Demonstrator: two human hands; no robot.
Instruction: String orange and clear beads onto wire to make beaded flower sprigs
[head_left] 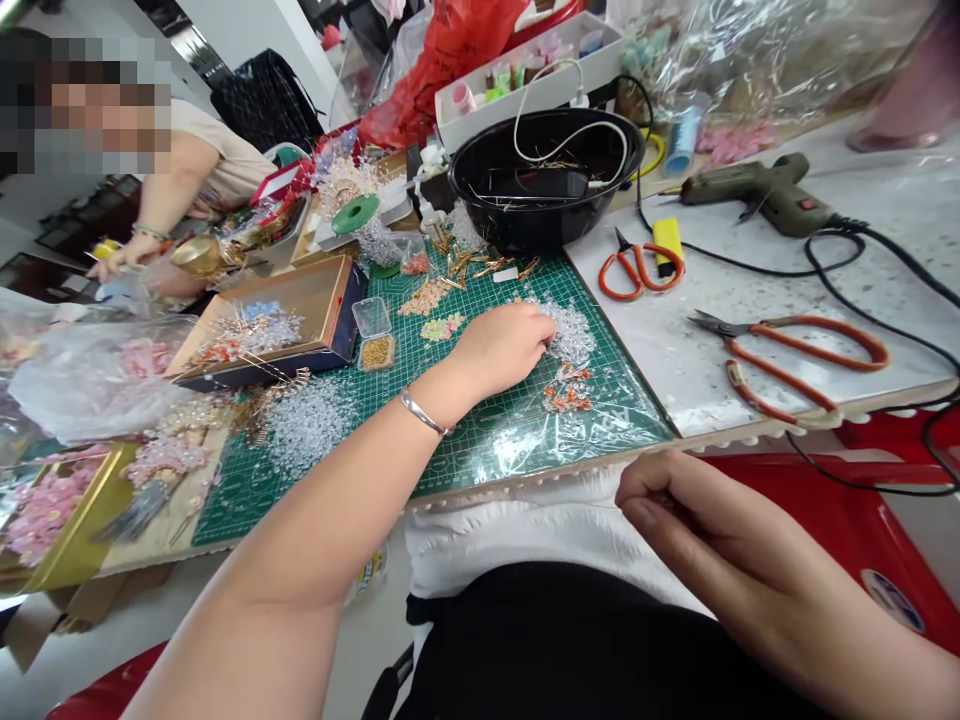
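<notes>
My left hand [504, 348], with a silver bangle at its wrist, reaches over the green cutting mat [465, 440]. Its fingertips are pinched together at the edge of a pile of transparent beads [571, 335]; what lies between them is hidden. Just below that pile is a small cluster of orange and transparent beaded pieces [568, 388]. My right hand [690, 525] hangs in front of the table edge, fingers curled and thumb pressed against them. Anything inside it is out of sight.
Orange-handled scissors [806, 350], smaller orange-handled snips [637, 270] and a glue gun [772, 195] lie on the right. Behind stands a black basin [544, 225] holding a phone. Leftward are an open box [337, 320], a bead heap [307, 425] and another person's arm [176, 190].
</notes>
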